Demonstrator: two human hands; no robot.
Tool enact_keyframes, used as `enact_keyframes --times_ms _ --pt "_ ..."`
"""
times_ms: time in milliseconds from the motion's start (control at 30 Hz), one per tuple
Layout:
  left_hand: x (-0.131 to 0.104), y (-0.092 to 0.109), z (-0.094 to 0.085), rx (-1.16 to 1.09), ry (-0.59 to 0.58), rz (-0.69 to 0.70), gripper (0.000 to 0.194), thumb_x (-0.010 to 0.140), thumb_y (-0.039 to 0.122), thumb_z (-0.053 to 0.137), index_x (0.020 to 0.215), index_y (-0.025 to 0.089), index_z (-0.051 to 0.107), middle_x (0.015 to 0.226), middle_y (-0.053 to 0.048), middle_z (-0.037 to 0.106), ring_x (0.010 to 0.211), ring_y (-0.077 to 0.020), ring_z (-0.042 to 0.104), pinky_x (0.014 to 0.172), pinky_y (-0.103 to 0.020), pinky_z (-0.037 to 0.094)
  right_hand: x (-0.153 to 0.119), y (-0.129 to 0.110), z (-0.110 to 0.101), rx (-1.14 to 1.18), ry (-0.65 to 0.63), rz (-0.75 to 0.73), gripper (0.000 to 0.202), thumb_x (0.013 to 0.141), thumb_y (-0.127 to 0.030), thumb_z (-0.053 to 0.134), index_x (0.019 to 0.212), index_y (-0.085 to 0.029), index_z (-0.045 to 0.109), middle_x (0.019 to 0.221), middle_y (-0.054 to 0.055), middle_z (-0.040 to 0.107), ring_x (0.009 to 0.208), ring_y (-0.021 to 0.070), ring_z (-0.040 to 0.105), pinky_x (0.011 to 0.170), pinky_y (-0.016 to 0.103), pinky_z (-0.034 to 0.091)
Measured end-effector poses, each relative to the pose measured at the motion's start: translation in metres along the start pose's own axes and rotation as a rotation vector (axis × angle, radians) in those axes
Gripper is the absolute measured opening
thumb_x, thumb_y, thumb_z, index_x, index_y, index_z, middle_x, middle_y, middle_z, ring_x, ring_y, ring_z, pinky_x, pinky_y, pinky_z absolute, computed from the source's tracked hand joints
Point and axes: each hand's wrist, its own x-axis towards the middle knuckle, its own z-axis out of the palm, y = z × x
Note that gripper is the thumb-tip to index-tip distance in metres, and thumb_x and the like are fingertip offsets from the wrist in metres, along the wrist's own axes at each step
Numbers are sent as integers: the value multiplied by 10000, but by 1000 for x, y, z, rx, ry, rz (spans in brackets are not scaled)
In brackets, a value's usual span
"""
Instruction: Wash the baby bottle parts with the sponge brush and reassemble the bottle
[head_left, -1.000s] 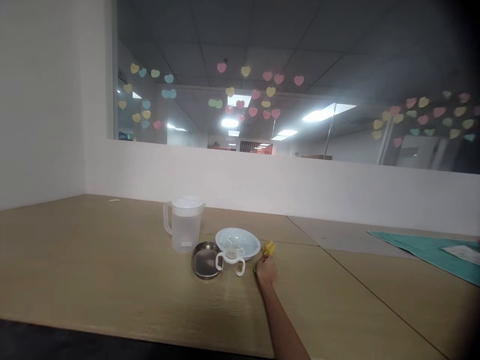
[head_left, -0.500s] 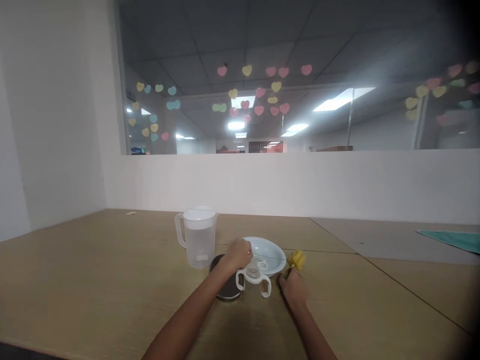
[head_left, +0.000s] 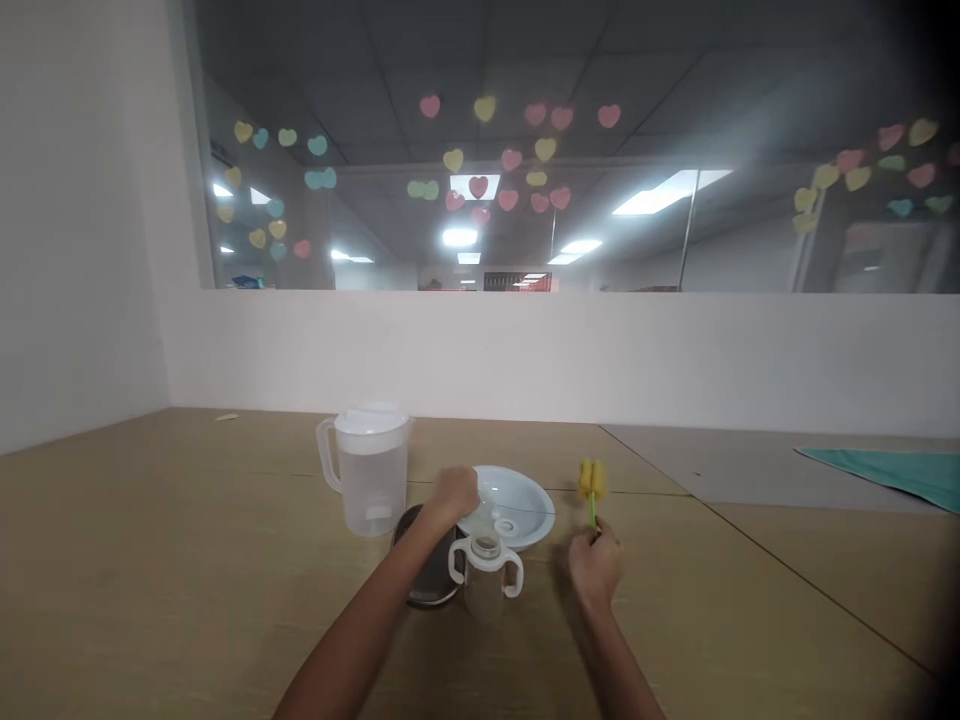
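My right hand is closed round the green handle of a sponge bottle brush, its yellow sponge head pointing up. To the left of it stands a clear baby bottle with a white two-handled ring at its open neck. Behind the bottle is a light blue bowl with a small white ring-shaped part in it. My left hand is closed at the left side of the bowl; what its fingers hold, if anything, is hidden. Under my left forearm lies a dark round tray, partly covered.
A translucent lidded pitcher with liquid in it stands left of the bowl. A green cloth lies at the far right of the wooden table. A white wall with a window above it is behind the table.
My right hand has raised the bottle brush, so its sponge head now stands upright. My left hand stays closed by the bowl. The whole view has shifted somewhat.
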Motion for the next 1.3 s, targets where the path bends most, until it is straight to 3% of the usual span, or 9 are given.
enact_keyframes --times_ms 133,267,367,600,767,900,1067,1200,1300 --pt "-1 1 -11 -163 144 27 221 752 120 511 932 152 635 929 -108 677 932 -240 618 850 -356 449 -17 -18 -10 213 158 -306 473 845 -383 301 1130 -94 543 933 151 550 823 241 542 717 346 421" --pt "6 1 -14 -374 263 51 218 822 176 469 996 157 598 1003 -71 663 929 -145 615 846 -255 454 -37 -29 -12 290 98 -633 370 883 -380 334 1042 -146 574 861 99 554 769 191 537 693 306 433" --pt "12 -3 -9 -480 244 55 252 829 251 494 1013 116 602 967 -88 671 848 -126 632 753 -215 480 -44 -29 -10 310 82 -732 292 892 -331 362 1006 -168 577 830 78 565 753 168 545 666 275 439" --pt "12 -5 31 -491 -78 153 181 703 274 620 783 143 714 776 -51 706 698 -146 628 665 -210 461 -39 -27 -12 336 260 -699 226 878 -281 410 950 -144 574 796 65 570 739 151 538 659 257 434" --pt "13 0 51 -455 -218 203 164 632 240 657 754 156 726 743 -36 703 688 -152 617 653 -204 448 -41 -27 -12 327 250 -720 209 874 -271 416 938 -152 576 781 54 577 719 143 536 657 249 427" --pt "16 -2 45 -442 -205 196 147 635 204 628 739 147 716 721 -38 692 704 -153 612 655 -203 444 -40 -28 -11 314 248 -708 213 873 -280 414 919 -151 577 775 55 576 721 145 536 663 247 421" --pt "16 -8 23 -480 -93 150 193 664 128 519 759 132 687 759 -49 677 748 -158 603 708 -229 442 -35 -28 -11 300 216 -602 288 878 -345 367 910 -146 572 817 85 598 772 173 553 697 277 428" --pt "13 -9 10 -619 -35 165 333 696 88 440 963 118 638 714 -35 651 681 -140 593 704 -241 449 -36 -23 -7 263 168 -559 379 882 -389 338 970 -120 588 848 112 654 738 179 595 646 262 435" --pt "12 -7 3 -788 -36 187 372 735 94 388 1042 113 598 765 -35 647 606 -107 585 649 -221 462 -38 -19 -2 192 107 -654 406 877 -397 334 959 -128 627 775 93 677 608 156 594 569 236 414"
